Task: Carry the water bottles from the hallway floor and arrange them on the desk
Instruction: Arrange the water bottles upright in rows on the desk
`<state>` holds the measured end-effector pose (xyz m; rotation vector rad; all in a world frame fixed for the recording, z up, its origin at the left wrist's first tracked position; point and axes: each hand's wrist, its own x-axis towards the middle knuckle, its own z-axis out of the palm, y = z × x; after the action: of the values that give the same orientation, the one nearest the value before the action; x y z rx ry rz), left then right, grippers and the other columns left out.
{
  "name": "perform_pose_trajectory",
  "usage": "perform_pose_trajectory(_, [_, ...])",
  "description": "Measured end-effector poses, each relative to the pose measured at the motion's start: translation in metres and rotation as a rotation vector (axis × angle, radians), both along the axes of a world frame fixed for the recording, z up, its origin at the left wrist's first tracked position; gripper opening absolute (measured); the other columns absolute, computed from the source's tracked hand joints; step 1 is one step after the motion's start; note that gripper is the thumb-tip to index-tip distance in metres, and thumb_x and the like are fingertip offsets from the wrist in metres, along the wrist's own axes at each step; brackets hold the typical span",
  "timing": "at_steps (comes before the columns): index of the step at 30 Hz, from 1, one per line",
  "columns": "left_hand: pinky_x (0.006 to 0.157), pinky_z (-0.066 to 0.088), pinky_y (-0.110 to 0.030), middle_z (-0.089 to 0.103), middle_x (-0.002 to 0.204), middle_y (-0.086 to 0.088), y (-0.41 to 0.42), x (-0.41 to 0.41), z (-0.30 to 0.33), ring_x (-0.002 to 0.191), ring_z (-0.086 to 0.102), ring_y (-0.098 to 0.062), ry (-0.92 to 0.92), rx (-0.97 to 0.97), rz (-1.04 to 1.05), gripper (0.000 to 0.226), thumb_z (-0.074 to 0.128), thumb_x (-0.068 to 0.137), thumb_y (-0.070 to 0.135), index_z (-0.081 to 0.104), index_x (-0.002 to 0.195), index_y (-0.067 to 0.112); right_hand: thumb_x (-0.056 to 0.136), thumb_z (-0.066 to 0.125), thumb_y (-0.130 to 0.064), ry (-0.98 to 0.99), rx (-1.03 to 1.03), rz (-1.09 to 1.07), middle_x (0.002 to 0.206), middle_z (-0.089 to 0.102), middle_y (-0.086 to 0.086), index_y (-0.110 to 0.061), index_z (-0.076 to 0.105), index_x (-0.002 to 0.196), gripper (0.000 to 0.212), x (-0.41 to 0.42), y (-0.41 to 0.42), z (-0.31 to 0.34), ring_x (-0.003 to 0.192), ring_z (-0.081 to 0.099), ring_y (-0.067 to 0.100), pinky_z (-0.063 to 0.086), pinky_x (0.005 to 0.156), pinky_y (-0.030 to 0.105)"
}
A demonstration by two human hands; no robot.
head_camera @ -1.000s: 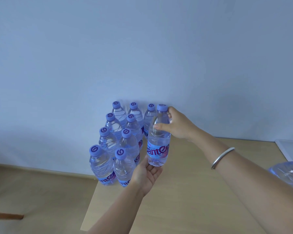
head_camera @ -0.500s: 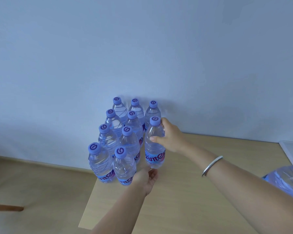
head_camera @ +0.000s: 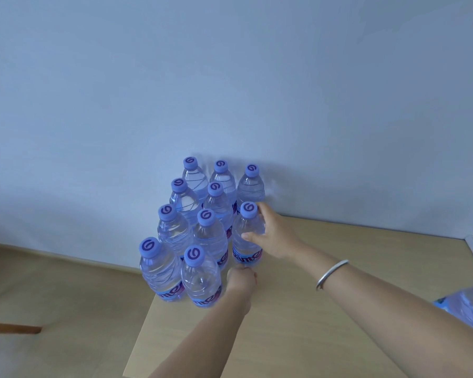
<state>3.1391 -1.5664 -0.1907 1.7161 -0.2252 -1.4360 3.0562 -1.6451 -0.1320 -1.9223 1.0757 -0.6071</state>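
While the newest bottle (head_camera: pixel 247 236) settles into its slot, both hands attend to it, and it serves as the landmark. Nearest the camera, the left hand (head_camera: pixel 242 278) sits just in front of its base; its fingers are curled, but whether they pinch the foot or only steady it cannot be told from this angle. Most likely it is there to keep the base from sliding as the bottle is squared up. To the right of the bottle, the right hand (head_camera: pixel 273 236) wraps its upper body — thumb across the front, fingers round the far side near the cap — a grip high enough to guide it upright without crushing the thin wall. A silver bangle (head_camera: pixel 331 274) circles that wrist.

Left of the bottle stand two tight columns, the nearest pair (head_camera: pixel 180 274) at the desk's (head_camera: pixel 325 336) front-left corner; directly behind it another bottle (head_camera: pixel 251 184) stands close to the wall (head_camera: pixel 230 77). So this bottle starts filling a third column — packed close, probably to save desk space. Far right of it, at the frame edge, a crumpled plastic pack (head_camera: pixel 467 306) lies on the desk.
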Motion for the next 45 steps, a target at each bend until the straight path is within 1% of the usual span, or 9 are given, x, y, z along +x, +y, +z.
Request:
perform_pose_trajectory(3, [0.057, 0.038, -0.023, 0.048, 0.065, -0.001, -0.011, 0.004, -0.002, 0.057, 0.044, -0.013, -0.07, -0.012, -0.065, 0.027, 0.042, 0.091, -0.002, 0.048, 0.07, 0.014, 0.077, 0.072, -0.021, -0.011, -0.01, -0.007, 0.115, 0.058, -0.01, -0.026, 0.047, 0.114, 0.045, 0.003, -0.011, -0.002, 0.106, 0.055, 0.012, 0.046, 0.093, 0.034])
perform_pose_trajectory(7, [0.062, 0.035, -0.023, 0.044, 0.069, 0.002, -0.018, 0.005, -0.006, 0.065, 0.041, -0.015, -0.035, -0.006, -0.107, 0.025, 0.034, 0.089, -0.002, 0.046, 0.075, 0.016, 0.077, 0.072, -0.022, -0.011, -0.003, 0.011, 0.114, 0.058, -0.01, -0.032, 0.045, 0.109, 0.044, 0.008, -0.027, -0.003, 0.105, 0.055, 0.011, 0.044, 0.089, 0.028])
perform_pose_trajectory(12, [0.073, 0.041, -0.023, 0.048, 0.085, 0.007, -0.028, 0.003, -0.014, 0.074, 0.047, -0.016, -0.044, -0.049, -0.137, 0.028, 0.039, 0.089, -0.004, 0.051, 0.091, 0.021, 0.077, 0.073, -0.019, -0.018, -0.034, 0.006, 0.114, 0.057, -0.007, -0.024, 0.046, 0.114, 0.046, 0.007, -0.042, -0.007, 0.104, 0.054, 0.013, 0.042, 0.088, 0.026])
perform_pose_trajectory(17, [0.08, 0.042, -0.025, 0.05, 0.119, -0.001, -0.037, 0.0, -0.016, 0.082, 0.051, -0.017, -0.049, -0.061, -0.12, 0.051, 0.04, 0.09, -0.004, 0.038, 0.139, 0.011, 0.077, 0.073, -0.019, 0.031, -0.071, -0.013, 0.109, 0.034, -0.006, -0.022, 0.045, 0.119, 0.05, 0.007, -0.05, -0.011, 0.094, 0.041, 0.004, 0.029, 0.079, 0.012])
perform_pose_trajectory(22, [0.074, 0.043, -0.02, 0.05, 0.091, 0.006, -0.038, -0.004, -0.015, 0.08, 0.052, -0.016, -0.022, -0.049, -0.104, 0.036, 0.037, 0.091, -0.003, 0.043, 0.113, 0.024, 0.077, 0.073, -0.019, 0.072, -0.054, 0.017, 0.107, 0.034, -0.002, -0.02, 0.044, 0.124, 0.055, 0.005, -0.053, -0.008, 0.096, 0.038, 0.009, 0.03, 0.084, 0.019])
perform_pose_trajectory(30, [0.105, 0.041, -0.042, 0.045, 0.08, 0.013, -0.033, -0.001, -0.013, 0.087, 0.058, -0.02, 0.013, 0.007, -0.136, 0.064, 0.034, 0.091, -0.003, 0.024, 0.148, 0.023, 0.078, 0.073, -0.023, 0.137, -0.054, 0.056, 0.11, 0.035, -0.009, -0.02, 0.039, 0.135, 0.067, 0.003, -0.053, 0.005, 0.1, 0.037, 0.007, 0.029, 0.087, 0.021])
perform_pose_trajectory(37, [0.068, 0.049, -0.029, 0.046, 0.111, -0.013, -0.028, -0.015, 0.013, 0.073, 0.055, -0.02, 0.136, -0.069, -0.089, 0.045, 0.03, 0.098, 0.0, 0.026, 0.143, 0.006, 0.081, 0.07, -0.019, 0.176, -0.006, 0.028, 0.135, 0.041, 0.006, -0.015, 0.034, 0.139, 0.069, -0.004, -0.03, 0.026, 0.119, 0.045, 0.019, 0.035, 0.091, 0.023])
perform_pose_trajectory(40, [0.068, 0.049, -0.029, 0.054, 0.091, -0.012, -0.02, -0.033, 0.029, 0.073, 0.057, -0.022, 0.206, -0.07, -0.247, 0.026, 0.037, 0.098, 0.002, 0.042, 0.123, 0.001, 0.082, 0.068, -0.017, 0.258, 0.065, 0.027, 0.136, 0.045, 0.008, -0.011, 0.039, 0.136, 0.061, -0.024, -0.018, 0.036, 0.123, 0.047, 0.023, 0.04, 0.1, 0.034])
perform_pose_trajectory(45, [0.063, 0.044, -0.022, 0.055, 0.078, -0.004, -0.014, -0.075, 0.039, 0.066, 0.052, -0.013, 0.049, -0.099, -0.589, 0.01, 0.043, 0.096, 0.006, 0.05, 0.1, 0.011, 0.084, 0.067, -0.02, 0.347, 0.069, -0.1, 0.125, 0.058, 0.006, -0.012, 0.053, 0.127, 0.046, -0.086, 0.004, 0.058, 0.109, 0.056, 0.018, 0.04, 0.09, 0.024])
